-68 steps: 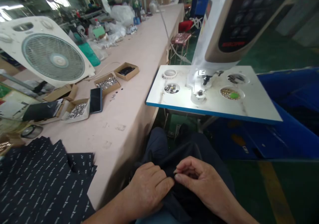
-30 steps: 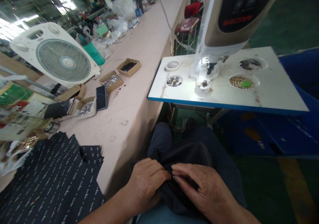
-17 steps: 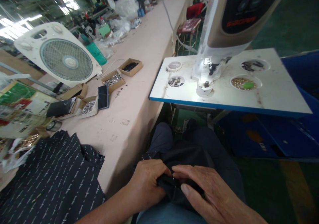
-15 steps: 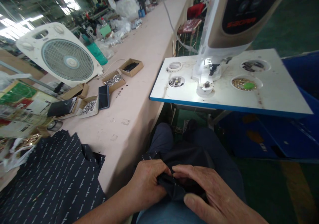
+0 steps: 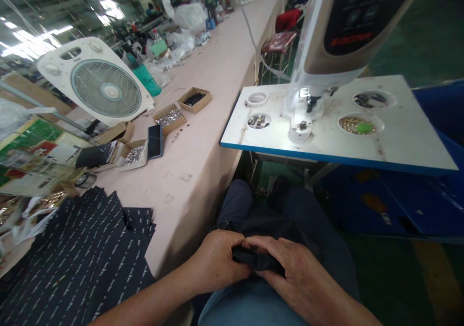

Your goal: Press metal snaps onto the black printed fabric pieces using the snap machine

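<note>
Over my lap, a piece of dark fabric [image 5: 258,260] is bunched between my two hands. My left hand [image 5: 222,261] pinches its left side, thumb below and fingers above. From the other side my right hand [image 5: 290,268] has closed on the same cloth, its fingertips close to those of the left. More of the black cloth [image 5: 271,227] hangs down over my knees. Beyond my hands stands a snap-fastening machine [image 5: 302,123] with a lit work point and nothing on its lower die.
Patterned dark fabric pieces [image 5: 83,258] lie on the long table [image 5: 188,171] at left. Boxes of metal fasteners [image 5: 133,156], a phone [image 5: 155,141] and a box fan [image 5: 105,84] stand further back. The white machine table [image 5: 326,147] has cups of small parts set in it.
My right hand has moved left and closed its thumb and fingers on the fabric. The hands are now nearer each other, and the view has shifted slightly.
</note>
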The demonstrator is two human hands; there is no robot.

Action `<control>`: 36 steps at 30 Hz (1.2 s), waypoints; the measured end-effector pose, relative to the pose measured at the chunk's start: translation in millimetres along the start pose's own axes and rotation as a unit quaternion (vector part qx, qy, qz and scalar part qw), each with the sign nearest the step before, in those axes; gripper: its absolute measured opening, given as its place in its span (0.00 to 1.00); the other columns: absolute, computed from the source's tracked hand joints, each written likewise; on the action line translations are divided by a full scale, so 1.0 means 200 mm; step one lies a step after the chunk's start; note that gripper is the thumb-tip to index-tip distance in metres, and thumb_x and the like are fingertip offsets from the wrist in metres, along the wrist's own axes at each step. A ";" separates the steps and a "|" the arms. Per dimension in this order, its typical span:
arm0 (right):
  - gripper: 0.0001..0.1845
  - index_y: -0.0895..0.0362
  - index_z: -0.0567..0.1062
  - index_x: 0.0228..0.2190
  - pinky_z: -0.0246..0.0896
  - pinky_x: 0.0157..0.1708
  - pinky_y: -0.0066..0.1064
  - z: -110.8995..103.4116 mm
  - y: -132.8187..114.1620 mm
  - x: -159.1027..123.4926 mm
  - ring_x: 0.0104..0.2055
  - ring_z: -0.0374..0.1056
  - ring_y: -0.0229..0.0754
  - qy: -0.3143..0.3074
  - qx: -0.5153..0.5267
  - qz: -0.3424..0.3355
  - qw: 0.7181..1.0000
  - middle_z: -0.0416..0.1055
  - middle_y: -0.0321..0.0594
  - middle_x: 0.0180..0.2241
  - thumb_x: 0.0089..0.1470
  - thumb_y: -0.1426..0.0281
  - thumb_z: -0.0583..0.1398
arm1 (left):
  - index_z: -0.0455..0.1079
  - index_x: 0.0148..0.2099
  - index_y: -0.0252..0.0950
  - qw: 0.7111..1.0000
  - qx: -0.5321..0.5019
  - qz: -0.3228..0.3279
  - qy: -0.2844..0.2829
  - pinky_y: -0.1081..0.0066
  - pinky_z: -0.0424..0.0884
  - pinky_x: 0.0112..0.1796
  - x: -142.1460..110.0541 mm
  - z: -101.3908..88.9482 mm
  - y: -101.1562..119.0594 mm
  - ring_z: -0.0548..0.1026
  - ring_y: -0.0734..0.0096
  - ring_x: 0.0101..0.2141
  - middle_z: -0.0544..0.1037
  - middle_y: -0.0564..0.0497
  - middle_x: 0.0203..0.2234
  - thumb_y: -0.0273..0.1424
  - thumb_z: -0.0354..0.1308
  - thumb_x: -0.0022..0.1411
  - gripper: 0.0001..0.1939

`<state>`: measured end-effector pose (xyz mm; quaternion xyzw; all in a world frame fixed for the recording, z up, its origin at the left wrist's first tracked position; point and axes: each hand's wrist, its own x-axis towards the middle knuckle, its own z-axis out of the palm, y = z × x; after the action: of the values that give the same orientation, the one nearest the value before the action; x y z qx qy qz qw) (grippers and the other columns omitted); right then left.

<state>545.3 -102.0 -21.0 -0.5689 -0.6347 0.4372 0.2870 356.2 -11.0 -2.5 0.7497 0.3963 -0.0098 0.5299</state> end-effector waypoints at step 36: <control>0.19 0.55 0.75 0.44 0.61 0.40 0.32 -0.16 -0.01 0.10 0.39 0.70 0.43 -0.035 0.248 0.135 0.959 0.78 0.35 0.36 0.48 0.69 0.66 | 0.67 0.30 0.33 0.929 -0.335 -0.100 -0.118 0.77 0.53 0.23 0.05 0.01 0.01 0.58 0.82 0.21 0.64 0.59 0.19 0.36 0.69 0.47 0.15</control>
<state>567.5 -75.0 -8.4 -0.5447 -0.4334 0.6352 0.3346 366.0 -6.5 -6.1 0.4781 0.3840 -0.0177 0.7897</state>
